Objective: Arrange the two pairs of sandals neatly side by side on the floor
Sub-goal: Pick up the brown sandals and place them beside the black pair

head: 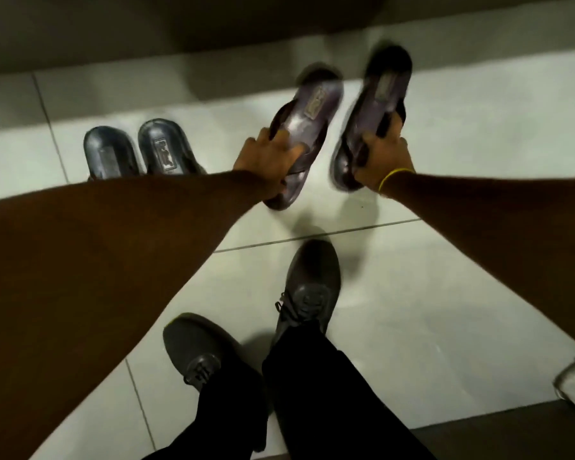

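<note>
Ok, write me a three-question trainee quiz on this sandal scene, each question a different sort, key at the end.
1. True or false: the left hand and the right hand each grip one sandal.
2. Multiple choice: where is the resting pair of sandals? A) on the tiled floor, to the left of the held ones; B) stacked on the dark sneakers; C) to the right of the held ones.
3. Fill in: the band on the right wrist is ____.

Key: 1 true; 2 A; 3 yellow.
</note>
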